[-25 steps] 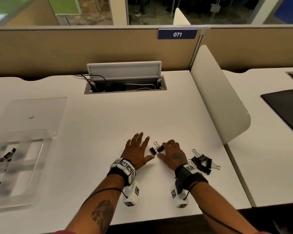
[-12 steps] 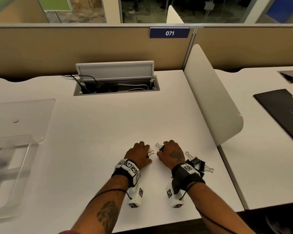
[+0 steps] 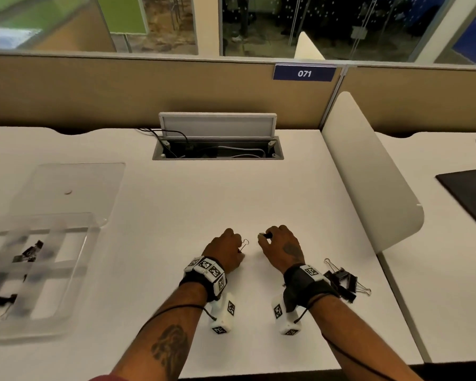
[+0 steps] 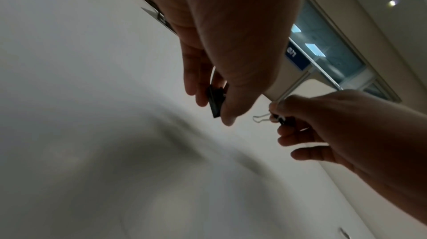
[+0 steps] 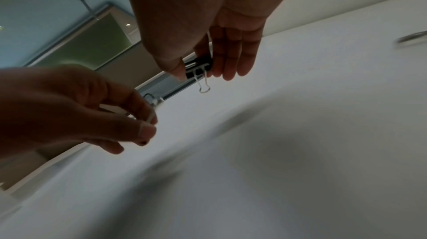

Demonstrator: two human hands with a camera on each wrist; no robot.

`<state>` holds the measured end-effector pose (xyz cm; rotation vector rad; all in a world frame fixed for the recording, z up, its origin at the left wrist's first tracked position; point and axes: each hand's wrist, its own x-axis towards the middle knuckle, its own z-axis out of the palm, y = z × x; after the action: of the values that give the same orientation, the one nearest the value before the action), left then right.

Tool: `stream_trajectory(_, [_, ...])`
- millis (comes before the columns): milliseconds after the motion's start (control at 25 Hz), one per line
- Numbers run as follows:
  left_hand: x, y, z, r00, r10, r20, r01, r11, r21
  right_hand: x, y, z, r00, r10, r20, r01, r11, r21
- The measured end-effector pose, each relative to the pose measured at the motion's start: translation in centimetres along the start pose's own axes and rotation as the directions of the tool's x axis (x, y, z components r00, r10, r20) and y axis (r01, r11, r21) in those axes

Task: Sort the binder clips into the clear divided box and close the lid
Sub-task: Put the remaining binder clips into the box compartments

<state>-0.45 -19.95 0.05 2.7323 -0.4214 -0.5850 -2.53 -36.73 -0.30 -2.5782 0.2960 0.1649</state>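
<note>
Two small black binder clips are up off the white desk (image 3: 176, 215), one in each hand. The left hand (image 3: 226, 251) pinches its clip (image 4: 216, 103) between thumb and fingertips; from the left wrist view the black body hangs long-axis downward toward the desk, and from the head view a wire handle loop (image 3: 244, 243) pokes out to the right, toward the other hand. The right hand (image 3: 280, 250) holds the second clip (image 5: 199, 68) tight between thumb and curled fingers; in the right wrist view its two silver wire handles point down and away from the palm, lying side by side, with the black body tucked up against the fingers. In the head view only a sliver of that clip (image 3: 265, 235) shows at the fingertips, pointing left. The two hands sit near each other above the desk's middle front, clips apart, not touching.

Just right of the right wrist, a pile of bigger black binder clips (image 3: 344, 281) lies on the desk, wire handles splayed out in different directions. Far over on the left sits the clear divided box (image 3: 74, 270), with a few black clips (image 3: 30, 253) in its compartments; which compartment each is in is too blurred to tell. Its clear lid (image 3: 66, 185) lies flung open flat behind it. At the back, a cable hatch (image 3: 217, 149) stands open, below a blue sign reading 071 (image 3: 304, 73)
</note>
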Motion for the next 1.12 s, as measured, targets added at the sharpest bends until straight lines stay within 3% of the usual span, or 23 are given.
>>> stream_trajectory(200, [-4.4, -7.3, -4.5, 0.992, -0.096, -0.084, 0.084, 0.988, -0.133, -0.7, -9.6, 2.8, 0.984, -0.158, 0.079, 0.161, 0.987, -0.022])
stream_trajectory(400, [-10.7, -15.5, -8.1, 0.965, -0.159, -0.211, 0.138, 0.984, -0.114, -2.7, -19.4, 7.1, 0.936, -0.324, 0.139, 0.327, 0.945, -0.001])
stream_trajectory(640, [-19.9, -27.6, -11.5, 0.84, -0.372, -0.394, 0.266, 0.916, -0.3, -7.1, -31.9, 12.6, 0.849, -0.504, 0.156, 0.501, 0.863, 0.061])
stream_trajectory(840, [-25.4, -34.3, -12.6, 0.751, -0.523, -0.402, 0.341, 0.83, -0.442, -9.5, -38.7, 16.5, 0.741, -0.641, 0.198, 0.637, 0.765, 0.095])
stream_trajectory(1040, [-28.4, -37.2, -12.5, 0.737, -0.563, -0.373, 0.451, 0.822, -0.348, -10.8, -42.2, 19.1, 0.681, -0.688, 0.252, 0.689, 0.718, 0.1])
stream_trajectory(1120, [-29.0, -38.1, -12.0, 0.719, -0.609, -0.335, 0.478, 0.783, -0.397, -11.3, -43.1, 19.9, 0.66, -0.705, 0.26, 0.702, 0.701, 0.121])
